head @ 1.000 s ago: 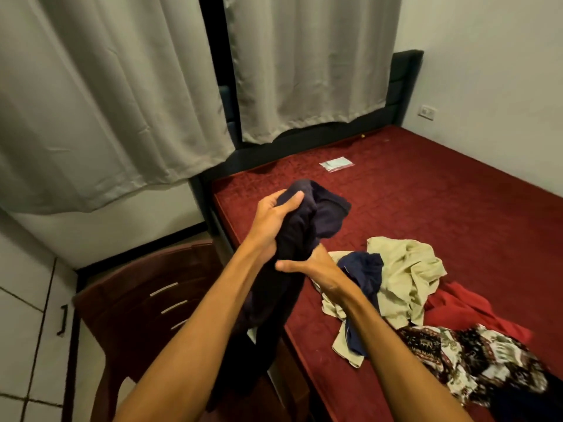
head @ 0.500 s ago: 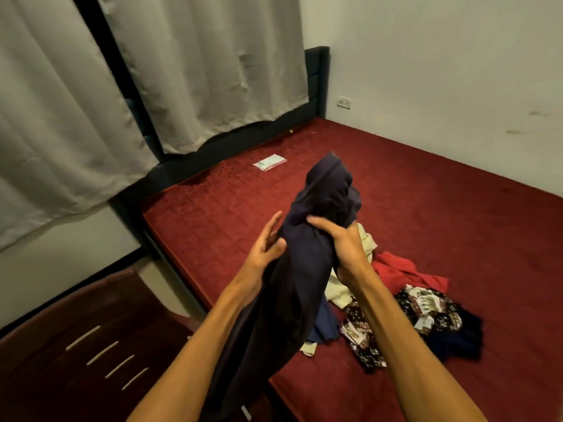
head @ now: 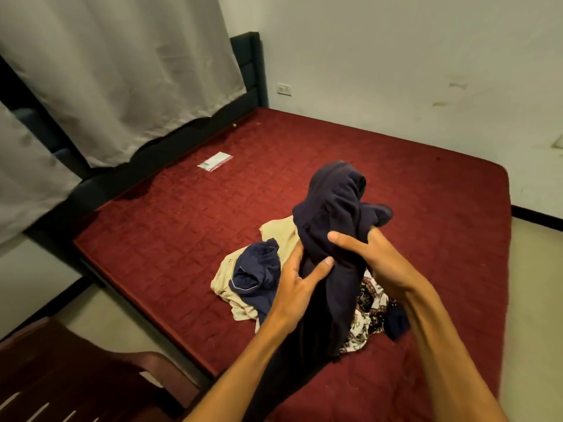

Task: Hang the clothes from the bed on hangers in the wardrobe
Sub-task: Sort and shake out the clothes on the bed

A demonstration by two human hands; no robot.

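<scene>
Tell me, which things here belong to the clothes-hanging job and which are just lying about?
Job: dark garment, held by left hand and right hand; cream garment, navy shorts, patterned garment; bed.
Lying about: packet, chair, curtains, socket.
</scene>
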